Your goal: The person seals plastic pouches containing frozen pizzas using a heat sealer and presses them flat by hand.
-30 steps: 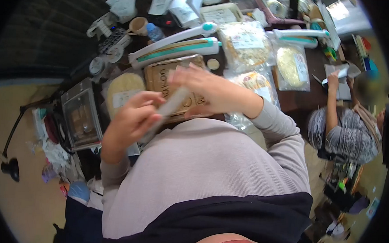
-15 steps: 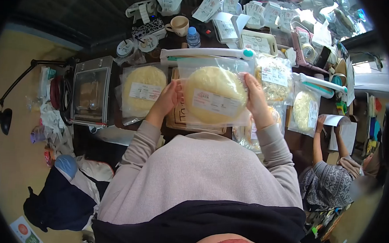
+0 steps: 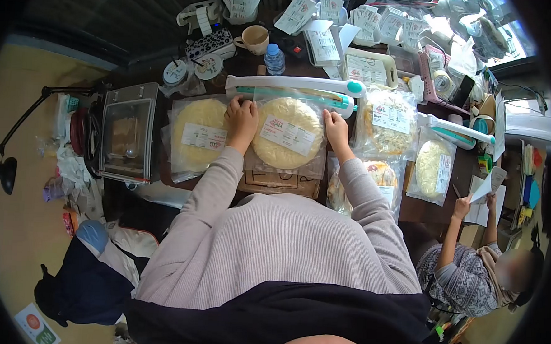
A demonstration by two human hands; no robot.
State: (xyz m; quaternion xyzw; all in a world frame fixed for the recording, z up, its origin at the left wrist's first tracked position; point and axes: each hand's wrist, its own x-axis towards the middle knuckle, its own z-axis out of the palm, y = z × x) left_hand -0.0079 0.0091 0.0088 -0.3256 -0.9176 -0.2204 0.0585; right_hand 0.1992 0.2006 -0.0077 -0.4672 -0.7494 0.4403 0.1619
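Observation:
A round, flat pizza point(image 3: 282, 148) covered in pale shredded cheese lies in a clear plastic bag with a white label, in front of me. My left hand point(image 3: 241, 121) is closed on the bag's upper left edge. At its upper right edge, my right hand point(image 3: 336, 134) pinches the plastic. The bag's top edge lies over the teal base of a long bag sealer point(image 3: 292, 84), whose white arm is lifted behind it. Beneath the bag is a cardboard box point(image 3: 277, 183) with black writing. Another bagged cheese pizza point(image 3: 192, 149) lies beside my left hand.
Bagged pizzas point(image 3: 387, 119) lie on the right, near a second sealer point(image 3: 455, 130). A mug point(image 3: 255, 40), a water bottle point(image 3: 274, 60) and label stacks stand behind. A clear-lidded machine point(image 3: 128, 130) is at left. A co-worker point(image 3: 470, 269) holds papers at right.
The bagged pizza has come down from my raised hands onto the box, its top edge now at the sealer. My hands moved to its upper edges. The co-worker's papers have shifted.

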